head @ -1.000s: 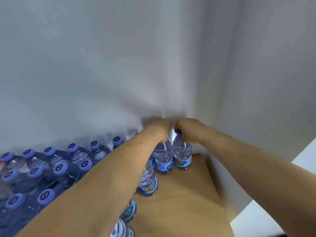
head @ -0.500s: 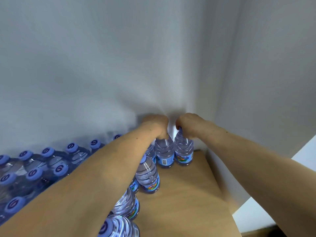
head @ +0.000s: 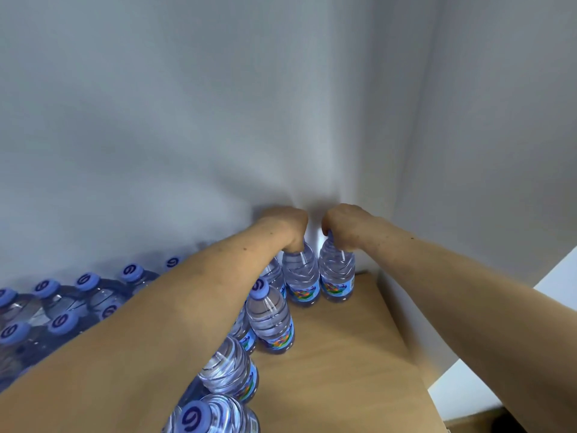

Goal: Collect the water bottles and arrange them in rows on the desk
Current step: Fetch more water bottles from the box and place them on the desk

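Evidently the person is reaching both arms to the far corner of the bench, just right of the frame's centre, and is gripping two bottles from above. The left hand is curling its fingers round the top of the left bottle, hiding the cap entirely. The right hand is doing the same on the right bottle, with a sliver of blue cap peeking out beneath it.

Grasping at the neck is leaving the bodies free, so the pair is standing side by side, almost touching, close against the wall. Their bases are seemingly sitting on the wood. They appear to be extending the back row, which is running off to the lower left as a crowd of blue-capped bottles, partly hidden under the left forearm. A nearer capped bottle is heading the next line forward.

The placing is looking nearly finished to me. Letting go without rocking these tall, narrow bottles is looking like the remaining concern.
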{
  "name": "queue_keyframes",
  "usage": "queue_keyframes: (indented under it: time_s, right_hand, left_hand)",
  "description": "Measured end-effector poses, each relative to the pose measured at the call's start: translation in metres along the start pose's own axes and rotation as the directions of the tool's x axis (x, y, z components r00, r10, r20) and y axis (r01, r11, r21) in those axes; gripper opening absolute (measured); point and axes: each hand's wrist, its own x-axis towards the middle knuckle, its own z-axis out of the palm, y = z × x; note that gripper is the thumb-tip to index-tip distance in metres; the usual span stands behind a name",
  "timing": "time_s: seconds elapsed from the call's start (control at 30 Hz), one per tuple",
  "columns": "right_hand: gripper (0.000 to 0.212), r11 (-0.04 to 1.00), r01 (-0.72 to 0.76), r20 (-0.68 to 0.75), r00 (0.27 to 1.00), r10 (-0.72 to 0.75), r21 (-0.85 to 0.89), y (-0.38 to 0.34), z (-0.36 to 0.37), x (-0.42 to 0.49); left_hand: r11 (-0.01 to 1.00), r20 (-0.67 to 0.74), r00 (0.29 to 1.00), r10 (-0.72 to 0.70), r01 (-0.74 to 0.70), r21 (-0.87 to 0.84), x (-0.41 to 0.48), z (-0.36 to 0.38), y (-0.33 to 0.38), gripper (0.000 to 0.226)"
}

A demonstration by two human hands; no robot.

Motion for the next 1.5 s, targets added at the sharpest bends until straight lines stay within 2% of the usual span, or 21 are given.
queue_keyframes:
  time_s: [0.07,0.13,0.43,0.53,0.73,0.83,0.87,0.93,1.0,1.03,1.13,1.2,1.27,1.33,1.43,1.5]
  right_hand:
    - [0.028,1.0,0.005,-0.001,1.0,-0.005,0.002,0.0,0.0,0.0]
    - [0.027,1.0,0.012,0.006,1.0,-0.012,-0.001,-0.001,0.001,0.0]
    - [0.013,0.994,0.113,-0.012,0.994,-0.113,0.0,0.004,-0.007,-0.015]
    - [0.023,0.991,0.136,-0.01,0.991,-0.136,-0.009,0.005,-0.01,-0.012]
    - [0.022,0.993,0.118,-0.05,0.992,-0.117,0.027,0.004,-0.008,-0.012]
    - [0.028,0.995,0.1,0.001,0.995,-0.1,-0.017,0.001,-0.01,-0.016]
    - [0.034,0.995,0.09,0.03,0.996,-0.09,-0.029,0.0,-0.012,-0.016]
    - [0.045,0.995,0.072,0.057,0.996,-0.068,-0.071,-0.003,-0.017,-0.018]
    - [0.043,0.986,0.078,-0.012,0.997,-0.081,-0.15,-0.011,-0.025,-0.021]
    - [0.038,0.98,0.084,-0.07,0.993,-0.098,-0.181,-0.018,-0.03,-0.025]
    - [0.031,0.986,0.134,-0.143,0.979,-0.147,-0.098,-0.05,-0.043,-0.041]
    - [0.036,0.975,0.211,-0.058,0.976,-0.208,0.062,-0.078,-0.043,-0.052]
    - [0.052,0.943,0.283,0.058,0.953,-0.297,0.174,-0.104,-0.034,-0.06]
    - [0.06,0.946,0.305,0.158,0.934,-0.32,0.112,-0.123,-0.018,-0.063]
    - [0.039,0.932,0.35,0.121,0.933,-0.338,-0.097,-0.132,-0.001,-0.062]
    - [0.028,0.937,0.334,0.088,0.941,-0.326,-0.103,-0.123,-0.004,-0.064]
  left_hand:
    - [1.0,0.016,1.0,-0.005,0.005,0.009,0.0,0.003,0.003,0.012]
    - [1.0,0.022,1.0,0.0,0.0,0.017,-0.001,0.006,0.003,0.02]
    - [0.999,-0.032,0.998,-0.049,0.048,-0.015,0.003,0.012,0.006,0.017]
    - [0.999,-0.035,0.998,-0.046,0.046,0.004,0.003,0.012,0.006,0.02]
    - [0.998,-0.033,0.998,-0.056,0.056,-0.018,0.008,0.011,0.007,0.022]
    - [0.998,0.0,0.999,-0.045,0.045,-0.039,0.005,0.012,0.004,0.018]
    - [0.998,0.023,0.999,-0.037,0.038,-0.056,0.002,0.012,0.002,0.021]
    - [0.994,0.025,0.999,-0.028,0.03,-0.104,-0.002,0.009,-0.004,0.04]
    - [0.989,-0.051,0.998,-0.028,0.02,-0.15,-0.009,0.004,-0.012,0.057]
    - [0.985,-0.088,0.995,-0.036,0.021,-0.169,-0.012,0.0,-0.017,0.057]
    - [0.982,-0.131,0.986,-0.103,0.08,-0.168,-0.022,-0.014,-0.038,0.034]
    - [0.983,-0.12,0.983,-0.141,0.124,-0.138,-0.03,-0.018,-0.049,0.03]
    - [0.978,-0.09,0.981,-0.17,0.157,-0.137,-0.039,-0.018,-0.056,0.036]
    - [0.973,-0.073,0.98,-0.184,0.171,-0.158,-0.046,-0.016,-0.059,0.041]
    - [0.97,-0.065,0.983,-0.17,0.156,-0.188,-0.051,-0.015,-0.057,0.042]
    - [0.973,-0.079,0.986,-0.148,0.131,-0.188,-0.051,-0.013,-0.051,0.037]
